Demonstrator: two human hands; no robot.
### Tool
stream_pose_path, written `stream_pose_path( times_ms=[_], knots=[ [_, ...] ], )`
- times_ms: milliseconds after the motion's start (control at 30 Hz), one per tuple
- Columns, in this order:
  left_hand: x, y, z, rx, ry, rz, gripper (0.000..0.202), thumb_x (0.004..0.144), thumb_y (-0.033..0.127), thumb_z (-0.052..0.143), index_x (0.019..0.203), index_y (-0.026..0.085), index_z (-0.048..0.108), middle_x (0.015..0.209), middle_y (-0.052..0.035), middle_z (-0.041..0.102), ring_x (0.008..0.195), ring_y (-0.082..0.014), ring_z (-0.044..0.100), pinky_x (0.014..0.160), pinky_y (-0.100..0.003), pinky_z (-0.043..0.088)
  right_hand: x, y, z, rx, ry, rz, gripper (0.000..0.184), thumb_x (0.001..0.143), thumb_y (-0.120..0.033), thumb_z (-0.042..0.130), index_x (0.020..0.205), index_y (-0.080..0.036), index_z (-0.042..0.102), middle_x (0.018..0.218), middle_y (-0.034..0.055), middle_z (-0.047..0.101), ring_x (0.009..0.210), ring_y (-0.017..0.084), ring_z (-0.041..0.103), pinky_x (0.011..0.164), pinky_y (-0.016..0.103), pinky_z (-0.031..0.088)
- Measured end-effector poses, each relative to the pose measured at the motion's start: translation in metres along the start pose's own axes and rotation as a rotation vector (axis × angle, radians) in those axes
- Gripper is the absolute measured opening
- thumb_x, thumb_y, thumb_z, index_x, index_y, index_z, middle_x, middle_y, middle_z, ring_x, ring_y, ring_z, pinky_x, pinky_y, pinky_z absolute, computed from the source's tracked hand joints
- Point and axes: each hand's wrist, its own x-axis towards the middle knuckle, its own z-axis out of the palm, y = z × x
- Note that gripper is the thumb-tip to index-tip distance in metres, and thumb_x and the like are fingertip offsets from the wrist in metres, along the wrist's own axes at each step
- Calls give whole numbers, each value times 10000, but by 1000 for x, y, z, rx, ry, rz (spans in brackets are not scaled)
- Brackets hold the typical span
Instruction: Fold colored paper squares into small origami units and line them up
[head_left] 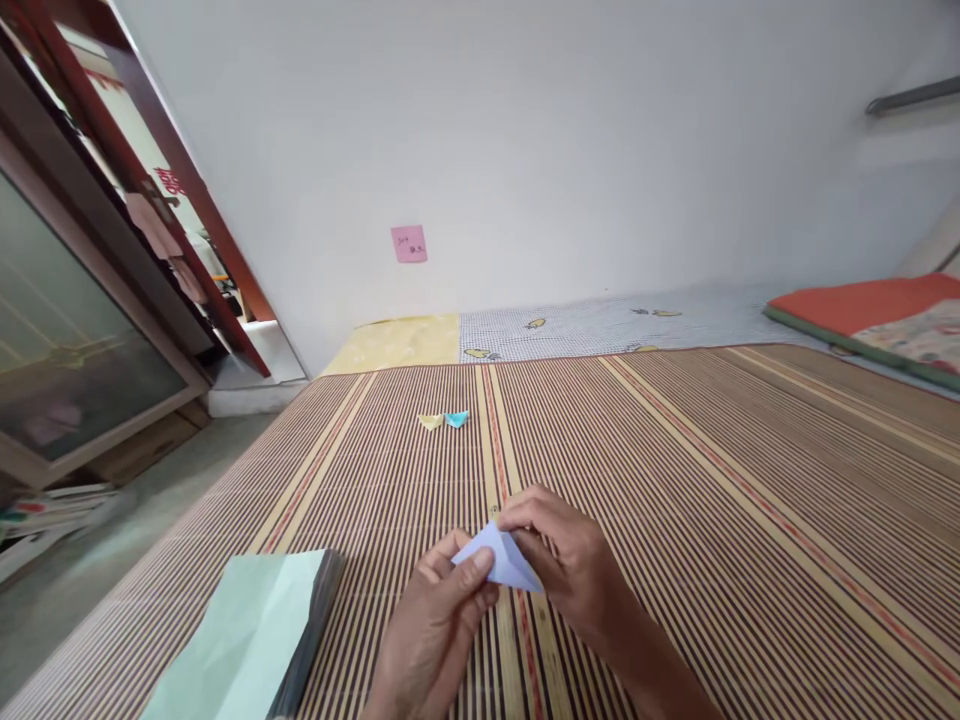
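Note:
A small piece of folded lavender paper (511, 565), triangular in outline, is held between both hands above the striped mat. My left hand (442, 610) pinches its left side, with the thumb lying flat on the front face. At the top corner, the fingertips of my right hand (570, 550) grip the paper; that hand's thumb is mostly hidden behind it. Farther out on the mat, a yellow folded paper piece (430, 422) lies beside a blue folded paper piece (457, 419).
A pale green paper stack (247, 620) with a dark side lies at the near left. The striped mat (675, 520) covers the bed up to a patterned sheet (585, 330). A pink note (409, 244) is on the wall. Folded red-orange bedding (847, 305) rests at far right.

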Motion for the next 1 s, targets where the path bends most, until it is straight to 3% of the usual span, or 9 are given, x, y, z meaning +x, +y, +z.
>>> stream_pose_path(
  times_ms=[67, 200, 300, 467, 667, 833, 1000],
  knots=[
    [-1, -1, -1, 145, 21, 118, 218, 726, 260, 874, 694, 154, 687, 698, 6, 599, 664, -111, 543, 640, -210, 454, 1, -3, -2, 22, 15, 23, 138, 990, -214, 560, 946, -226, 690, 942, 52, 693, 898, 206, 672, 790, 321, 518],
    [-1, -4, -1, 386, 188, 298, 243, 717, 335, 866, 722, 163, 695, 672, 12, 612, 658, -128, 540, 629, -221, 437, 3, -9, -4, 203, 47, 310, 162, 989, -321, 575, 993, -215, 698, 913, 47, 722, 807, 191, 684, 709, 297, 530],
    [-3, -4, 5, 432, 285, 373, 264, 694, 360, 873, 741, 165, 701, 675, 8, 631, 645, -135, 553, 613, -226, 442, 3, -13, -5, 302, -21, 414, 280, 994, -421, 558, 874, -194, 671, 785, 19, 662, 709, 158, 615, 634, 261, 481],
    [-6, -2, 13, 423, 392, 453, 295, 668, 361, 885, 803, 183, 693, 742, -13, 696, 675, -152, 608, 618, -227, 482, 2, -17, -3, 291, -156, 466, 286, 898, -439, 689, 769, -192, 624, 661, -43, 481, 603, 121, 431, 536, 238, 338],
    [-6, -1, 7, 485, 398, 469, 271, 687, 383, 874, 738, 174, 708, 678, -17, 679, 631, -158, 615, 581, -237, 506, 2, -19, 1, 285, -144, 394, 253, 906, -392, 675, 756, -197, 617, 650, -49, 460, 591, 120, 391, 540, 251, 306],
    [-5, 0, 5, 448, 341, 482, 228, 681, 348, 879, 743, 174, 745, 801, -53, 741, 763, -195, 683, 688, -262, 552, 0, -22, -2, 242, -199, 403, 302, 924, -327, 643, 692, -207, 491, 655, -58, 369, 591, 115, 338, 530, 260, 262],
    [-4, 2, 5, 473, 291, 446, 183, 684, 327, 876, 740, 176, 790, 773, -55, 743, 701, -180, 668, 615, -242, 541, -2, -20, -5, 236, -267, 431, 282, 929, -272, 606, 699, -215, 453, 649, -59, 376, 579, 113, 345, 519, 260, 261]
  ],
)
